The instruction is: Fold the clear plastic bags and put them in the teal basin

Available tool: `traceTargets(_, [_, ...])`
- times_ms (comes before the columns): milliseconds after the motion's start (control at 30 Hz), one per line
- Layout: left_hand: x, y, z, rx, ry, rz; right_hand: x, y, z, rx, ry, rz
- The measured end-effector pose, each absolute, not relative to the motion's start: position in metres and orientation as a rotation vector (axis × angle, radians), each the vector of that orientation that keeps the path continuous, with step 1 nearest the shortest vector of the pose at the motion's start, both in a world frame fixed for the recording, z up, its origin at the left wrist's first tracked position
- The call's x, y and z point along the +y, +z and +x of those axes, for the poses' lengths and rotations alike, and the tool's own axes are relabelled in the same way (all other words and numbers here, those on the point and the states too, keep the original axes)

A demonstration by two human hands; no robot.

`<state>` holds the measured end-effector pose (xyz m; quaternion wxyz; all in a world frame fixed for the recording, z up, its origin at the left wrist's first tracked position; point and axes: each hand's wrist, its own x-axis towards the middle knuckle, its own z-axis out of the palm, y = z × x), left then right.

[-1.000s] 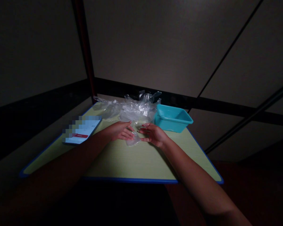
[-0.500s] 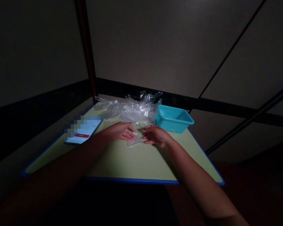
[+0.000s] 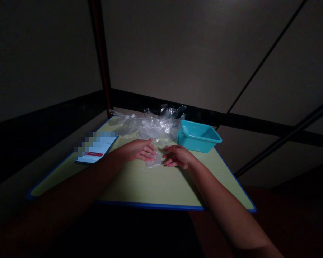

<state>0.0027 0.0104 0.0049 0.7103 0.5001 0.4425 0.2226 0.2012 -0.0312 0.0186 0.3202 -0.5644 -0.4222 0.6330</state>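
Note:
A small folded piece of clear plastic point(image 3: 154, 162), perhaps a bag, lies on the pale yellow-green table point(image 3: 150, 186) between my hands. My left hand point(image 3: 140, 149) is open, its fingertips over the plastic's left and upper edge. On the other side, my right hand point(image 3: 178, 156) is open with loosely curved fingers close to the plastic's right edge; I cannot tell if they touch it. Behind both hands, a heap of crumpled clear plastic bags point(image 3: 161, 123) spreads along the far edge.
A turquoise plastic basket point(image 3: 199, 143) stands at the back right of the table. To the left lies a tablet point(image 3: 99, 147) with a lit screen, partly blurred. Blue edging point(image 3: 150, 205) rims the table, and a wall point(image 3: 164, 53) rises behind it.
Both hands stay almost in place, with slight finger movement. My right fingers curl a little more, and the small plastic piece looks slightly shifted. The heap and basket have not moved.

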Motion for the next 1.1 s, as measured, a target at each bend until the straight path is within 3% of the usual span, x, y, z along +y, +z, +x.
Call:
traceTargets(500, [0.0175, -0.0022, -0.0010, 0.907, 0.454, 1.135, -0.0304, 0.0153, 0.2026, -1.195, 1.823, -1.458])
traceTargets(1100, [0.0122, 0.0048, 0.0012, 0.889, 0.401, 1.154, -0.0299, 0.0163, 0.2011, -1.075, 1.644, -1.438])
